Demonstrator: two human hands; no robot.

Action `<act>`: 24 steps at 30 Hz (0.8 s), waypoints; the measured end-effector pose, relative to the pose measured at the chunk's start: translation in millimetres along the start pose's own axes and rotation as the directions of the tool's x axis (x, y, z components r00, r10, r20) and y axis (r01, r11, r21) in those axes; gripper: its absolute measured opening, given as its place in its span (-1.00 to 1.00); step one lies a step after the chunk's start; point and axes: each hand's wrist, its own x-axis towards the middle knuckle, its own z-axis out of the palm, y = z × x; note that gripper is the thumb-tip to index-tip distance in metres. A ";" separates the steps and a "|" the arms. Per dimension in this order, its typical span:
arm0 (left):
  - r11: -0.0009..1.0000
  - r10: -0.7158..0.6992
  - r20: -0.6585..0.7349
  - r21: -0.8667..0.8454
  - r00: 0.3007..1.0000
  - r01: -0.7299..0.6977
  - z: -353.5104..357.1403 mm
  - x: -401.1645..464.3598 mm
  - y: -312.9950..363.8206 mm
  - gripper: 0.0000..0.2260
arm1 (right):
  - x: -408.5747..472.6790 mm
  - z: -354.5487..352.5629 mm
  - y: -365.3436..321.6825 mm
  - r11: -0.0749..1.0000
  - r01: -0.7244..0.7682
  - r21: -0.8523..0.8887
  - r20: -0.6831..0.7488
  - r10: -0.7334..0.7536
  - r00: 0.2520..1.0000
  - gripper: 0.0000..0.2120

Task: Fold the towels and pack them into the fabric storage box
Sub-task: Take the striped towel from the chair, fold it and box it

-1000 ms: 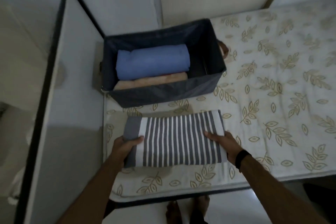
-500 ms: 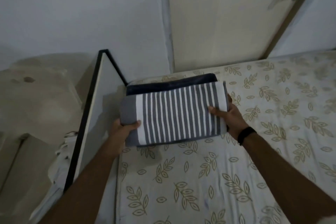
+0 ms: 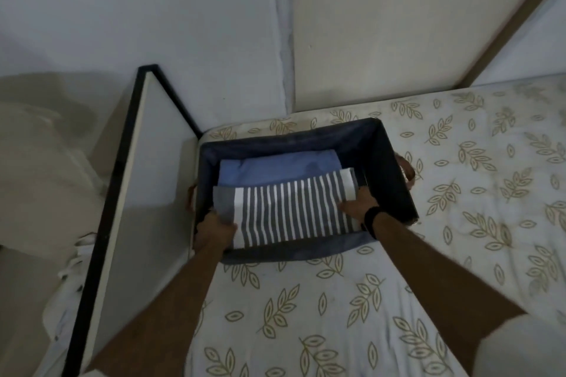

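A dark blue fabric storage box point(image 3: 395, 171) stands on the bed near its left edge. Inside it lies a folded light blue towel point(image 3: 275, 168) at the back. A folded grey and white striped towel point(image 3: 291, 211) sits in the front part of the box, partly over the blue one. My left hand point(image 3: 214, 229) grips the striped towel's grey left end. My right hand point(image 3: 358, 206), with a black wristband, holds its right end inside the box. Anything lying under the striped towel is hidden.
The bed carries a white sheet with a leaf print point(image 3: 459, 223). A tall board with a black frame point(image 3: 122, 193) stands against the bed's left side. The box has brown handles point(image 3: 407, 171) at its ends. White walls rise behind.
The striped towel has gone from the bed in front of the box, up over it, and down into the box. Both hands have kept hold of its ends.
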 end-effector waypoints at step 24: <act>0.767 0.575 0.018 0.336 0.818 -0.546 -19.8 -93.4 -82.6 -0.44 | -147.9 63.7 43.0 0.677 0.589 -0.440 0.211 -0.560 0.801 -0.41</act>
